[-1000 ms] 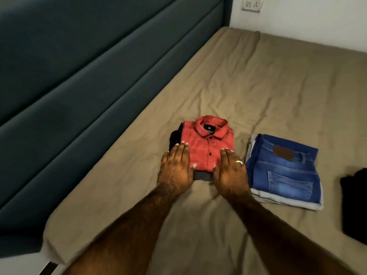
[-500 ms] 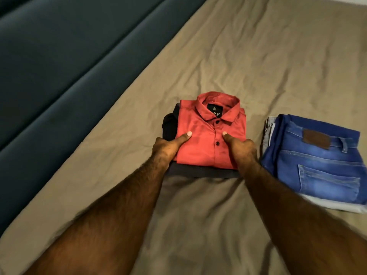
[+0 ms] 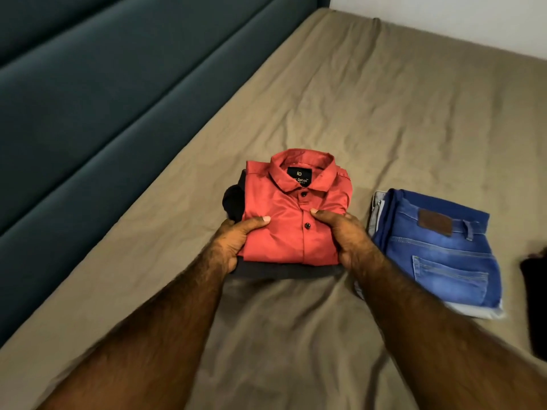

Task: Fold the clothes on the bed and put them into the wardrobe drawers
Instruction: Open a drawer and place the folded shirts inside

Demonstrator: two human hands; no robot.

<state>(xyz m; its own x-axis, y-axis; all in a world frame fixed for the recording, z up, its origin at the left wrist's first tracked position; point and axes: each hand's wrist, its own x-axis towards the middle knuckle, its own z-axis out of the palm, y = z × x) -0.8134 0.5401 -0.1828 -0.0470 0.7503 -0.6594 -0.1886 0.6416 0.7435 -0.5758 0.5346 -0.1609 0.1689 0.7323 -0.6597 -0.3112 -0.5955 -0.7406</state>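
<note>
A folded red shirt [image 3: 296, 214] lies on top of a folded dark garment [image 3: 284, 270] in the middle of the bed. My left hand [image 3: 233, 247] grips the stack's left side, thumb on the red shirt and fingers hidden under the pile. On the stack's right side my right hand [image 3: 346, 235] holds it the same way, thumb on top. The pile looks slightly lifted off the sheet. To the right lie folded blue jeans [image 3: 444, 250] on a lighter folded piece [image 3: 485, 310].
The bed has a wrinkled tan sheet [image 3: 384, 113]. A padded dark teal headboard [image 3: 103, 99] runs along the left. A black garment [image 3: 535, 306] lies at the right edge of view. A white wall [image 3: 473, 19] stands behind the bed.
Both hands went from lying flat at the stack's near edge to gripping its two sides with thumbs on top. The stack has come slightly up and toward me.
</note>
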